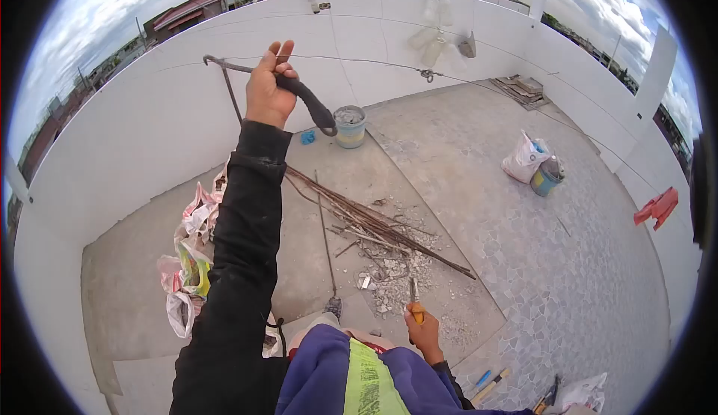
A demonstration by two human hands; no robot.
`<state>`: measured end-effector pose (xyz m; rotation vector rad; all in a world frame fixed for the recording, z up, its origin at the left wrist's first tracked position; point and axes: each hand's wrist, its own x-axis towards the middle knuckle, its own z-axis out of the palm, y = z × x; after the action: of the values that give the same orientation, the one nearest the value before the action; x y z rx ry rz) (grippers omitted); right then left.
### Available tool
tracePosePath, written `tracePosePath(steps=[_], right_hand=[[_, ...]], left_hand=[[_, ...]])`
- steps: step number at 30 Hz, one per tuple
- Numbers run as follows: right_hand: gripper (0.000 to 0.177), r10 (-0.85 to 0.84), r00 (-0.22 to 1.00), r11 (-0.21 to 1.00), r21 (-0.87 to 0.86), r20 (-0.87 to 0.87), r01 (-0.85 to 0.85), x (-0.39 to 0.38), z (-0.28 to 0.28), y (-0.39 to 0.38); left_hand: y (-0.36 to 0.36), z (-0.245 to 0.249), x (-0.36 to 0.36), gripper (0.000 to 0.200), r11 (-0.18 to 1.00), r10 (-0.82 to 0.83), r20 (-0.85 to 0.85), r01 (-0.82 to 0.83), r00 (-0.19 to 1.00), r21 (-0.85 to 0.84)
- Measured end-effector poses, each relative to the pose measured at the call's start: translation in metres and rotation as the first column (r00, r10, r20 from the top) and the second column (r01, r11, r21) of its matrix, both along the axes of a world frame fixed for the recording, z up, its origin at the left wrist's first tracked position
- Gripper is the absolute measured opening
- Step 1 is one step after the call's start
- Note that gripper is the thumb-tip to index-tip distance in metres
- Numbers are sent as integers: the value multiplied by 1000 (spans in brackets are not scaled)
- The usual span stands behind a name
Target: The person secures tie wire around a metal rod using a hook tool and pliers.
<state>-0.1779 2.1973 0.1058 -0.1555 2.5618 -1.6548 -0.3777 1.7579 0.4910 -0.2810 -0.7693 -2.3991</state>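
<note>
My left hand (271, 89) is raised at arm's length, its fingers around a bent metal rod with a thick black-wrapped grip (310, 102). The rod's thin part runs left to a hooked bend, then down behind my sleeve. Low in front of my body, my right hand (426, 334) grips a yellow-handled tool (416, 311) with a narrow metal blade pointing away from me. Beyond that blade lies broken rubble (396, 291). A bundle of rusty steel bars (366, 217) rests across the rubble.
Wires cross in front of the white wall (479, 78). Plastic bags (191, 265) line the left. A bucket (350, 127) stands near the wall; a sack (526, 157) and another bucket (547, 177) are at right. A brush (491, 386) lies near my right side.
</note>
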Motion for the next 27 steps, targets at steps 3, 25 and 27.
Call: tracePosePath(steps=[3, 25, 27], right_hand=[[41, 15, 996, 987, 155, 91, -29, 16, 35, 17], [39, -497, 852, 865, 16, 165, 501, 175, 19, -87], [38, -432, 897, 902, 38, 88, 431, 177, 15, -110]], left_hand=[[-45, -20, -23, 32, 977, -88, 122, 109, 989, -182], [11, -367, 119, 23, 841, -417, 798, 517, 435, 157], [21, -410, 186, 15, 789, -509, 827, 513, 239, 338]])
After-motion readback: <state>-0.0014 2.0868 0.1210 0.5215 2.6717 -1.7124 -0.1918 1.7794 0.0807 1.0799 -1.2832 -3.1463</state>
